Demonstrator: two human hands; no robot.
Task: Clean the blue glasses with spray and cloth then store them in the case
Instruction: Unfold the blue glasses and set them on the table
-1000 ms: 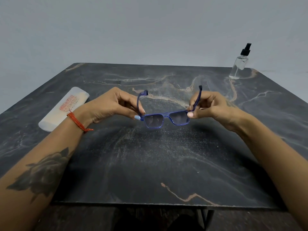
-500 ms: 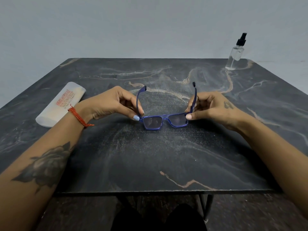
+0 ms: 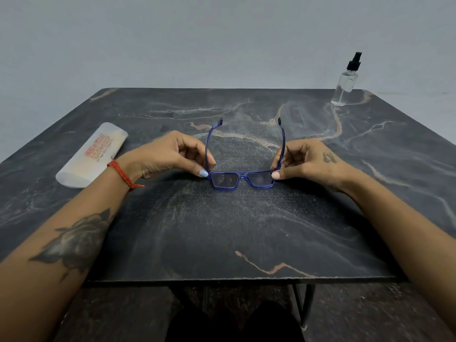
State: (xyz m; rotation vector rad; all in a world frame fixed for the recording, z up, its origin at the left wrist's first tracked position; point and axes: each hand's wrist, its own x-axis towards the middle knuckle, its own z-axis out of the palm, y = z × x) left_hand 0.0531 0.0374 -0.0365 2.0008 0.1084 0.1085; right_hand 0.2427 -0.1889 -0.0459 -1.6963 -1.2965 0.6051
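The left hand point(image 3: 170, 156) pinches the glasses point(image 3: 243, 178) at the left hinge between thumb and curled fingers; the right hand point(image 3: 303, 160) pinches the right hinge the same way. The glasses sit at frame centre, lenses toward the viewer, arms unfolded and pointing away, front low over or resting on the tabletop point(image 3: 222, 230); contact cannot be confirmed. Risk: both fingertips sit at the lens edges, so a slipped pinch would smear the lenses. Risk: dragging the front across the gritty-looking surface could scratch it. The spray bottle point(image 3: 345, 87) stands at upper right, well apart. The case point(image 3: 92, 156) lies at left. No cloth is visible.
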